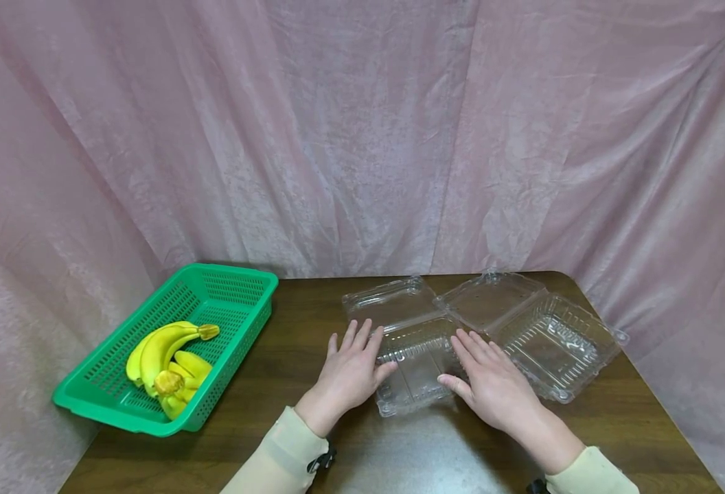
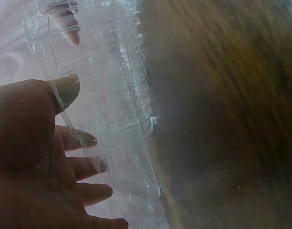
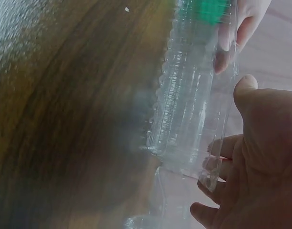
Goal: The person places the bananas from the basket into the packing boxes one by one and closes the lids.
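Note:
A clear plastic clamshell container (image 1: 413, 384) lies with its lid folded back toward the curtain, between my two hands. At its left rim is my left hand (image 1: 349, 376), fingers spread and straight. My right hand (image 1: 497, 385) flanks the opposite rim, its thumb over the near part of the tray. In the left wrist view, the thumb and fingertips overlap the clear side wall (image 2: 122, 95). Extended fingers of the right hand show behind the rim of the clear container (image 3: 184, 100) in the right wrist view. Neither hand curls round it.
A second clear clamshell (image 1: 563, 343), also unfolded, lies to the right near the table edge. On the left stands a green plastic basket (image 1: 239, 357) holding yellow bananas (image 1: 158, 353). A pink curtain (image 1: 362, 137) hangs behind the brown wooden table (image 1: 301, 322).

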Motion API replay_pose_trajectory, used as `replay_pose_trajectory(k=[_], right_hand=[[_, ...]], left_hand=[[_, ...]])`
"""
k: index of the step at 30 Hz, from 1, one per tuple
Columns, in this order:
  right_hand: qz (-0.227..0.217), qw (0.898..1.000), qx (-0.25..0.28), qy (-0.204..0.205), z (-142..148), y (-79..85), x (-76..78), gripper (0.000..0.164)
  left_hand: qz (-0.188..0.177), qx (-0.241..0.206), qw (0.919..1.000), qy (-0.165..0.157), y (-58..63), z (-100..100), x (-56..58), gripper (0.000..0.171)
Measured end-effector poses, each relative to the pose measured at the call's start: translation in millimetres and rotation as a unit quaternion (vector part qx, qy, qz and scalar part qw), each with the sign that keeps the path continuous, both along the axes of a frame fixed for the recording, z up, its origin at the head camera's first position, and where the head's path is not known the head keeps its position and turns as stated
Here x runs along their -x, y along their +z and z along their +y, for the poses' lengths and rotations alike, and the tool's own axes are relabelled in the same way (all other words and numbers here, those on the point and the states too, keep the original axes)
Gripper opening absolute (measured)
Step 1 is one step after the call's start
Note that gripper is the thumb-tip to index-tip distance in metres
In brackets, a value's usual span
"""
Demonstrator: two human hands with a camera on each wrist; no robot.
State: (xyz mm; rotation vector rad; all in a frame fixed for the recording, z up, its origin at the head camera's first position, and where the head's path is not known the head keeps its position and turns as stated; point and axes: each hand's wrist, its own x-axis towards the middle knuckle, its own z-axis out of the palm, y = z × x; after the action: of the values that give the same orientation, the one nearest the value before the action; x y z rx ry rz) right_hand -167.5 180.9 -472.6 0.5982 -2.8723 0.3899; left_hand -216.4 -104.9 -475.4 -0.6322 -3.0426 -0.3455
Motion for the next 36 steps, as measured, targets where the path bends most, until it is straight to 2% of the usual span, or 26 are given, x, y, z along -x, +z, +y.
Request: replay_pose_trajectory(k=[16,24,36], right_hand=[[-0.007,1.000,0.005,0.005,-7.2,-5.5,-1.8,0.079],[-0.003,1.000,0.011,0.009,-11.1,-5.6,-3.5,0.080],[-0.003,1.000,0.016,0.012,-20.8,-6.0,-4.2,0.082]], left_hand=[[0.013,0.025,0.9994,-0.020,-1.0,-12.6,5.6,0.076],[0.040,0.041,0.9980,-0.029,-3.3,-23.6,11.9,0.073],[0.045,0.044,0.9979,-0.015,-3.1,-34.3,17.2,0.070]])
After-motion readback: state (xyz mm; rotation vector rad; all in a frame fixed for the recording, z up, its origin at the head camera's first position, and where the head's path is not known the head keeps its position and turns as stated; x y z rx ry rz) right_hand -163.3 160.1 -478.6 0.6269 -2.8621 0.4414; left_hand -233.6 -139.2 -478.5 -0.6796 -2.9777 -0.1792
